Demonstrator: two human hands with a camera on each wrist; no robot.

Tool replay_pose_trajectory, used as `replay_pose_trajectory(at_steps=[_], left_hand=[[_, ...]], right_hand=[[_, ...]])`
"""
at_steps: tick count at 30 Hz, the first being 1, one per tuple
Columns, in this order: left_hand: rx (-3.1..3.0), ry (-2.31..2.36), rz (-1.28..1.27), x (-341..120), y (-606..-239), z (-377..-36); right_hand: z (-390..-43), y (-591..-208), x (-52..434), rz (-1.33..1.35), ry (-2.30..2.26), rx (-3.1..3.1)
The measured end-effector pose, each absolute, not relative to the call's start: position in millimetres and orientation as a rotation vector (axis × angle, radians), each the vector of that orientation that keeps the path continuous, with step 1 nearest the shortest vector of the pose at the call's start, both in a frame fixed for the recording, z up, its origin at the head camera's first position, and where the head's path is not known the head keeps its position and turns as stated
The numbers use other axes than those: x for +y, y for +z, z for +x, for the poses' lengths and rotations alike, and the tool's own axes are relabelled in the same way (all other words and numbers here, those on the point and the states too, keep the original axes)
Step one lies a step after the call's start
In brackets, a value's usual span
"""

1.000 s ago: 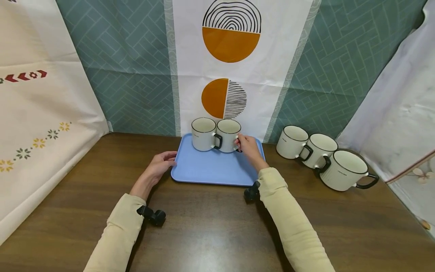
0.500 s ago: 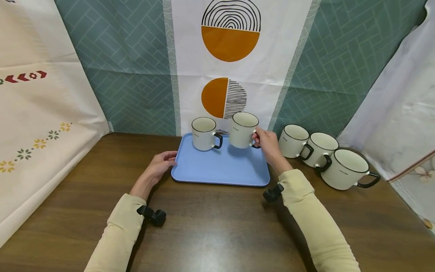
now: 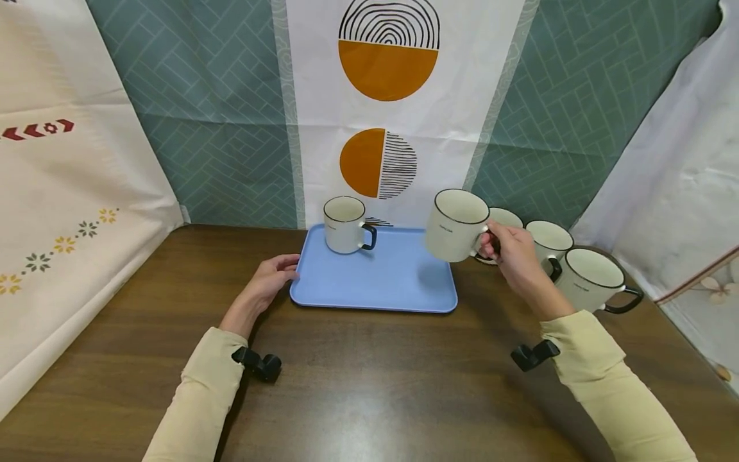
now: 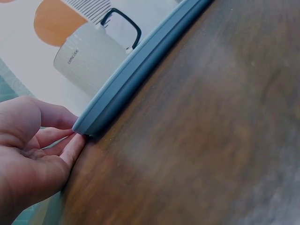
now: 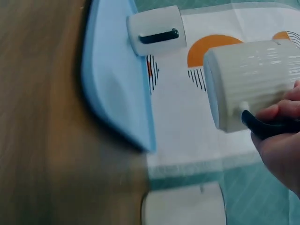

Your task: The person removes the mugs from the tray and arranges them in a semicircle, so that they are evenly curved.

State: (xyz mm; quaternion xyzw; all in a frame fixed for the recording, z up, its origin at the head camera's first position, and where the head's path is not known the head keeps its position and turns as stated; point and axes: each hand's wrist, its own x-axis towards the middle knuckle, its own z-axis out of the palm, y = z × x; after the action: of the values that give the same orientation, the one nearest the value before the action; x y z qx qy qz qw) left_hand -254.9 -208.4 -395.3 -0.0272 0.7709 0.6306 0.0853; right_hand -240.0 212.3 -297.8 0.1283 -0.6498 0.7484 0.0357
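Observation:
My right hand (image 3: pixel 514 256) grips the black handle of a white mug (image 3: pixel 456 224) with a black rim. This mug hangs in the air, upright, over the right end of a blue tray (image 3: pixel 375 282). Curled fingers around its handle show in the right wrist view, beside the mug's side (image 5: pixel 258 79). My left hand (image 3: pixel 270 282) pinches the tray's left edge between thumb and fingers, as the left wrist view shows at the tray's rim (image 4: pixel 108 98). Another white mug (image 3: pixel 344 226) stands at the tray's back left, its handle pointing right.
Right of the tray, a white mug (image 3: pixel 505 217), partly hidden by my right hand, stands beside a second mug (image 3: pixel 548 236) and a wider mug (image 3: pixel 591 269). Behind the brown table (image 3: pixel 369 385) hangs a patterned cloth (image 3: pixel 231 147). Pale cloths flank both sides.
My right hand has lifted the mug from beside the one on the tray and carried it rightward, toward the mugs at the right. The left hand and tray have stayed in place.

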Motion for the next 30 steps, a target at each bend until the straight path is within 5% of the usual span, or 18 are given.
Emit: replay_pose_trajectory(at_steps=[10,30], left_hand=[[2.288,1.89,-0.07,-206,-397,-256],[2.267,1.923,0.001,-211,-398,-250]], right_hand=[[-213,-323,286,0.851,2.362,-1.965],[-180,-358,390,1.289,2.63,-2.049]])
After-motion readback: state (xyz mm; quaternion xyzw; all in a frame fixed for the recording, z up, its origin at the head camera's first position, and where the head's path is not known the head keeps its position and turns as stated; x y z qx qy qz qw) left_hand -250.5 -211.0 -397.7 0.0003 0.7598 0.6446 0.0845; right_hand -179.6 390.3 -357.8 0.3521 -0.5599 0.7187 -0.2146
